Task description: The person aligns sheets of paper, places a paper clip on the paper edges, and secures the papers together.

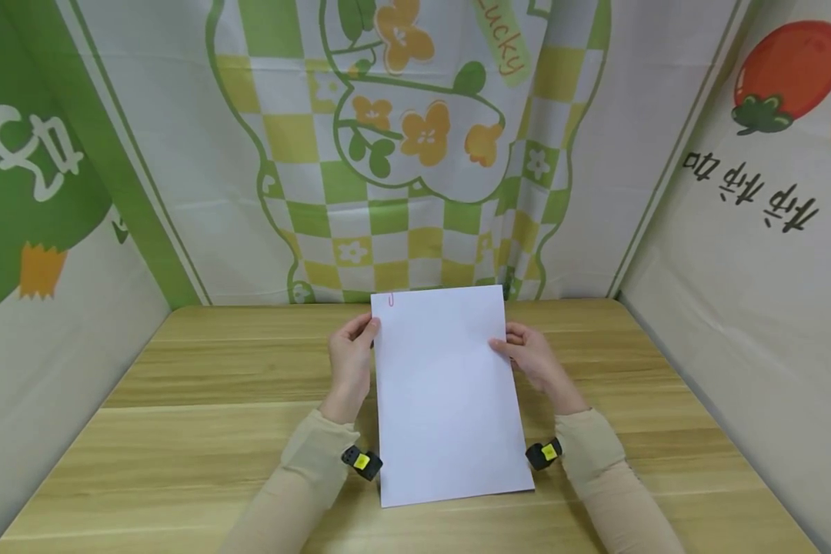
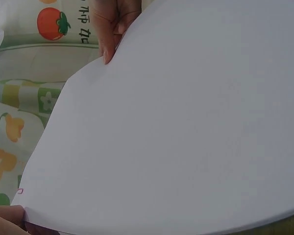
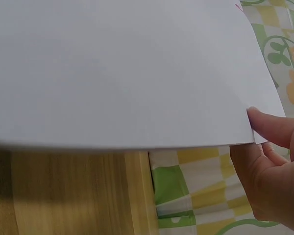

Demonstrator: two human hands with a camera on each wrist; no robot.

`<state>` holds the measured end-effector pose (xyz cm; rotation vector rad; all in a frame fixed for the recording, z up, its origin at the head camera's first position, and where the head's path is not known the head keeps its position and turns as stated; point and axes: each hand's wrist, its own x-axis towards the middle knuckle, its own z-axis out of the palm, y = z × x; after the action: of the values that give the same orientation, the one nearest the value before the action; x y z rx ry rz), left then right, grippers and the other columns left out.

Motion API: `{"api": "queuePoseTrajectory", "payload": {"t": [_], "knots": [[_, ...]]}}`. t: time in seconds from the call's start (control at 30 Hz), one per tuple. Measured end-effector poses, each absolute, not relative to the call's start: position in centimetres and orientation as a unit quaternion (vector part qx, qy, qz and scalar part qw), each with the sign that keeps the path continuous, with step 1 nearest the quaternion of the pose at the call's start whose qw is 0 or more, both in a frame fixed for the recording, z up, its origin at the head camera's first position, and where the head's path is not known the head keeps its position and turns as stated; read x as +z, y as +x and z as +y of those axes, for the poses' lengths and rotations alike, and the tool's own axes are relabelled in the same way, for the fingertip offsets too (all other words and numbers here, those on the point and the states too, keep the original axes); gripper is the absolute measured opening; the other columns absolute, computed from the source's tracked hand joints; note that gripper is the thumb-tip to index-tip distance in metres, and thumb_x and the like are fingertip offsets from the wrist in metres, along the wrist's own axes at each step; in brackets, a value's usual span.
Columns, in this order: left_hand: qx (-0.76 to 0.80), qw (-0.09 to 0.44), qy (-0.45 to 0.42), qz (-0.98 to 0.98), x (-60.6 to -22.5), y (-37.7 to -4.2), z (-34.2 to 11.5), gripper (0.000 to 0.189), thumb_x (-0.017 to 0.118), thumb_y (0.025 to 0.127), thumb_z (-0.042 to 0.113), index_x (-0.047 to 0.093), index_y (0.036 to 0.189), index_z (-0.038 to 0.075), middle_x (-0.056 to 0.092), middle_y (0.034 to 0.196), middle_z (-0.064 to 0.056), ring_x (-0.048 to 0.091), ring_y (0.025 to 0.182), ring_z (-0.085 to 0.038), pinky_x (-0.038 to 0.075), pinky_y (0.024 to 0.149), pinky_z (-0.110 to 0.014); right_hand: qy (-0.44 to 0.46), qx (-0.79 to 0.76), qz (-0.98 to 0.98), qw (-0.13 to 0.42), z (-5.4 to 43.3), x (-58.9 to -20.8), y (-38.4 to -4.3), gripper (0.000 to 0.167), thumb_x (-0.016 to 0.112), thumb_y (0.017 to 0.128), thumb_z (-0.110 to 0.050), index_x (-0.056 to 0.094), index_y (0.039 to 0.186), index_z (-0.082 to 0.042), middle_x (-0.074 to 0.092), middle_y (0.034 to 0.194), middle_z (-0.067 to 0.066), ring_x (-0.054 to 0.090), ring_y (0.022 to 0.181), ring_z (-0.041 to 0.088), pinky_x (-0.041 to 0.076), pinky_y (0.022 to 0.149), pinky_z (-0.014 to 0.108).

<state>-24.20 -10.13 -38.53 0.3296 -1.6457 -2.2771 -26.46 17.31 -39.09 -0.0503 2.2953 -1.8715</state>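
A white sheet of paper (image 1: 446,400), perhaps several sheets together, is held up off the table in the head view. On its top edge, near the left corner, sits a small red paper clip (image 1: 391,299). My left hand (image 1: 351,358) pinches the left edge close to that corner, thumb in front. The right hand (image 1: 532,358) grips the right edge a little lower, its thumb on the front face and its fingers behind. In the right wrist view the right thumb (image 3: 272,126) presses the paper (image 3: 137,73) near a corner. Fingers behind the paper are partly hidden.
A wooden table (image 1: 215,431) lies beneath the paper. Behind it hangs a checked, flowered curtain (image 1: 402,254), with printed cloth walls (image 1: 748,292) at both sides. Each wrist wears a black strap device (image 1: 362,462) with a yellow mark.
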Motion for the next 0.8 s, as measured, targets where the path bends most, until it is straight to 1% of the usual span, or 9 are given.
{"api": "queuePoseTrajectory", "payload": {"t": [0.17, 0.3, 0.5, 0.67, 0.8], "knots": [[-0.794, 0.14, 0.124, -0.578, -38.7, -24.3, -10.3, 0.027, 0.061, 0.091, 0.005, 0.062, 0.115, -0.008, 0.061, 0.091, 0.0, 0.055, 0.086, -0.007, 0.046, 0.075, -0.018, -0.009, -0.636, 0.766, 0.089, 17.0, -39.4, -26.7, 0.04, 0.058, 0.093, -0.006, 0.048, 0.129, 0.007, 0.064, 0.115, 0.019, 0.063, 0.078, 0.008, 0.053, 0.068, 0.024], [-0.796, 0.137, 0.128, -0.576, -39.0, -24.4, -10.3, 0.027, 0.06, 0.091, 0.004, 0.062, 0.115, -0.009, 0.06, 0.09, 0.0, 0.054, 0.084, -0.007, 0.045, 0.075, -0.021, 0.001, -0.637, 0.766, 0.086, 16.9, -39.7, -26.9, 0.041, 0.059, 0.093, -0.007, 0.048, 0.13, 0.007, 0.065, 0.112, 0.017, 0.062, 0.077, 0.007, 0.053, 0.067, 0.022], [-0.795, 0.135, 0.135, -0.575, -39.5, -24.7, -10.4, 0.028, 0.061, 0.09, 0.003, 0.061, 0.115, -0.01, 0.059, 0.09, -0.001, 0.053, 0.082, -0.007, 0.043, 0.074, -0.021, 0.011, -0.626, 0.775, 0.084, 16.6, -39.9, -27.1, 0.04, 0.059, 0.093, -0.009, 0.049, 0.129, 0.006, 0.064, 0.113, 0.018, 0.06, 0.078, 0.007, 0.051, 0.067, 0.022], [-0.792, 0.125, 0.14, -0.581, -39.8, -24.8, -10.5, 0.028, 0.06, 0.09, 0.002, 0.061, 0.117, -0.009, 0.058, 0.093, -0.002, 0.053, 0.083, -0.008, 0.044, 0.073, -0.02, 0.017, -0.624, 0.777, 0.082, 16.3, -40.2, -27.4, 0.041, 0.059, 0.093, -0.01, 0.049, 0.13, 0.005, 0.06, 0.12, 0.022, 0.06, 0.082, 0.009, 0.051, 0.069, 0.021], [-0.793, 0.112, 0.145, -0.581, -40.0, -25.1, -10.5, 0.028, 0.059, 0.091, 0.002, 0.061, 0.117, -0.007, 0.058, 0.1, -0.006, 0.054, 0.088, -0.01, 0.045, 0.077, -0.021, 0.018, -0.617, 0.782, 0.085, 16.3, -40.6, -27.9, 0.046, 0.059, 0.094, -0.012, 0.046, 0.134, 0.005, 0.055, 0.129, 0.025, 0.061, 0.093, 0.015, 0.052, 0.076, 0.024]]}}
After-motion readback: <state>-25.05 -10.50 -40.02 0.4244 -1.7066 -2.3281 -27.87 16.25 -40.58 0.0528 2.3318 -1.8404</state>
